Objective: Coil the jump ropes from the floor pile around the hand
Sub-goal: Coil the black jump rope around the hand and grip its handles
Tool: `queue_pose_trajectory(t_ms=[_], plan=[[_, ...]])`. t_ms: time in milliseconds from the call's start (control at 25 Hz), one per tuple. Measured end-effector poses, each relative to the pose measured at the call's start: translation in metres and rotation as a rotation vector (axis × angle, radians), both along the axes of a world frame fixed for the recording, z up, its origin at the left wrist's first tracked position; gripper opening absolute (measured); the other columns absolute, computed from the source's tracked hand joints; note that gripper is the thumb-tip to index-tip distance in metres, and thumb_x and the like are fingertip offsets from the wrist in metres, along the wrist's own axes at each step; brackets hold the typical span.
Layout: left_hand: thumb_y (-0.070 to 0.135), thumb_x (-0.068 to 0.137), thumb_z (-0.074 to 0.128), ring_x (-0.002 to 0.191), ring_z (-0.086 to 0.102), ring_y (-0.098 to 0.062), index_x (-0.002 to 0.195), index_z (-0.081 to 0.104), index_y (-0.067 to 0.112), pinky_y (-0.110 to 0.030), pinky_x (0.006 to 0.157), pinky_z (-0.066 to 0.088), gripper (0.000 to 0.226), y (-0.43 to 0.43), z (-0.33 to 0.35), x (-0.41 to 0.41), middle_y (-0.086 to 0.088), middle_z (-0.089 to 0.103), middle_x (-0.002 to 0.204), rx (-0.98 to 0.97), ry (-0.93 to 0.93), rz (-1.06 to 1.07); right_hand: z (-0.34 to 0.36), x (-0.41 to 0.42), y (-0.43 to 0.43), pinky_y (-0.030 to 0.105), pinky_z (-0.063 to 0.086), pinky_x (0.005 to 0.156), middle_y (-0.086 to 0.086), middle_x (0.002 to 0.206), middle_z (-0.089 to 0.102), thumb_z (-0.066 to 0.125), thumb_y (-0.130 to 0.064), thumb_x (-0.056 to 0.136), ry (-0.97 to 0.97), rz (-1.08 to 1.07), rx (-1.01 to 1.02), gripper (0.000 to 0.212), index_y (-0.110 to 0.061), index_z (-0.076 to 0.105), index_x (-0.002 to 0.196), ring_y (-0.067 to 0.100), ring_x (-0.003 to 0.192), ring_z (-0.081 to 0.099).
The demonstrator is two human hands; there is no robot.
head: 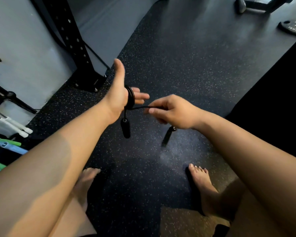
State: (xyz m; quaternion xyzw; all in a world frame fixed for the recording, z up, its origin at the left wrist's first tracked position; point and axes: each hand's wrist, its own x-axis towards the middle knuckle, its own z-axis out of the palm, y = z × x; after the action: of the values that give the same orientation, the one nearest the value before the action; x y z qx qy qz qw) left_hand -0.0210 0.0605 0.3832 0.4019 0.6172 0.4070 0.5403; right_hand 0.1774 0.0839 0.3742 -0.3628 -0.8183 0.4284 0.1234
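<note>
My left hand point(117, 98), fingers straight, wears the coil point(131, 98); my right hand point(171, 112) pinches the rope point(140, 107) beside the coil: keep tension, wrap it snug

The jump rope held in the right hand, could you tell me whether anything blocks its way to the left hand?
Nothing visible does: the jump rope runs in open air from the right hand to the coil around the left hand.

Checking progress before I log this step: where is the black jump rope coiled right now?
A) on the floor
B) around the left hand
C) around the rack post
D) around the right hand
B: the jump rope loops around the open left hand, while the right hand pinches its free end.
</note>
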Motion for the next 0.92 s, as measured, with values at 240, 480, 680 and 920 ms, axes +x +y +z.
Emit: queue_pose_trajectory(t_ms=[240, 480, 680, 920], plan=[[0.091, 0.070, -0.021, 0.100, 0.072, -0.040, 0.094, 0.077, -0.003, -0.045, 0.114, 0.032, 0.138, -0.015, 0.011, 0.013, -0.029, 0.074, 0.096, -0.228, 0.086, -0.602, 0.004, 0.012, 0.008, 0.033, 0.056, 0.069, 0.005, 0.080, 0.074, 0.070, -0.021, 0.094, 0.193, -0.014, 0.083, 0.012, -0.010, 0.075, 0.096, 0.014, 0.069, 0.067], [0.093, 0.066, -0.020, 0.060, 0.063, -0.034, 0.073, 0.060, -0.002, -0.042, 0.092, 0.048, 0.125, -0.022, 0.020, 0.017, -0.010, 0.054, 0.047, -0.198, -0.116, -0.698, -0.001, 0.018, 0.010, 0.043, 0.051, 0.069, 0.006, 0.076, 0.066, 0.075, -0.044, 0.081, 0.295, -0.028, -0.072, 0.042, -0.003, 0.068, 0.088, 0.017, 0.070, 0.060], [0.094, 0.059, -0.025, 0.056, 0.062, -0.029, 0.076, 0.057, 0.003, -0.039, 0.093, 0.051, 0.123, -0.027, 0.028, 0.016, -0.001, 0.049, 0.044, -0.105, -0.336, -0.653, -0.015, 0.010, -0.002, 0.033, 0.049, 0.080, -0.005, 0.075, 0.066, 0.037, -0.067, 0.095, 0.281, -0.077, -0.241, 0.063, -0.014, 0.069, 0.082, 0.009, 0.076, 0.059], [0.100, 0.056, -0.018, 0.066, 0.062, -0.028, 0.076, 0.063, 0.007, -0.040, 0.100, 0.044, 0.125, -0.030, 0.037, 0.011, 0.000, 0.051, 0.052, 0.009, -0.634, -0.465, -0.018, 0.002, -0.011, 0.032, 0.055, 0.093, -0.002, 0.088, 0.077, 0.018, -0.066, 0.093, 0.145, -0.199, -0.340, 0.072, -0.017, 0.071, 0.093, 0.016, 0.091, 0.072]])
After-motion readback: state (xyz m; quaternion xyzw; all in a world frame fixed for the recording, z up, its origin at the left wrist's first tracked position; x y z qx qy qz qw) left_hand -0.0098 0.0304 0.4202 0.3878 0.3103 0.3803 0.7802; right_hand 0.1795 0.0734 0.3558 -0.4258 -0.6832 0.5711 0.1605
